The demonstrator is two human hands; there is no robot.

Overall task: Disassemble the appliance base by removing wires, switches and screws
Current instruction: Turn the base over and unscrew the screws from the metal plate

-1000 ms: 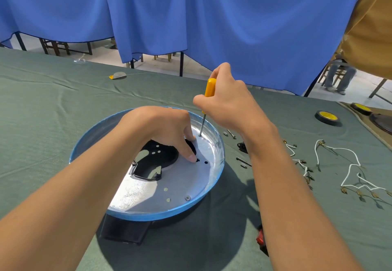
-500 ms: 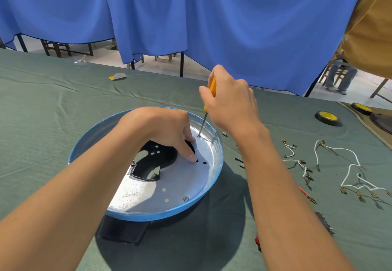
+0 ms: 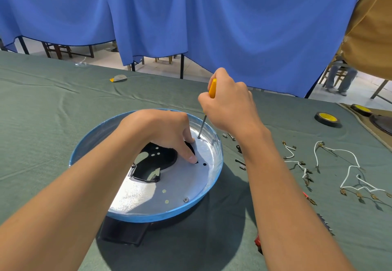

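Observation:
The round appliance base [image 3: 216,171], blue-rimmed with a silver plate inside, lies on the green table. A black opening [image 3: 152,162] shows in the middle of the plate. My left hand [image 3: 161,130] rests inside the base, fingers curled, fingertips pressing the plate beside the opening. My right hand [image 3: 229,105] grips the yellow-handled screwdriver [image 3: 206,109] upright, its tip on a screw [image 3: 199,137] at the plate's far edge. Another screw [image 3: 186,200] sits near the front rim.
Loose screws [image 3: 231,136] and small parts lie just right of the base. White wires with brass terminals [image 3: 352,171] spread at the right. A black-and-yellow tape roll [image 3: 326,119] lies far right. A red object [image 3: 257,242] shows under my right forearm. A seated person's legs [image 3: 339,77] show beyond the table.
My right hand has shifted its grip round the screwdriver handle while the tip stays on the same screw. My left hand has kept its place.

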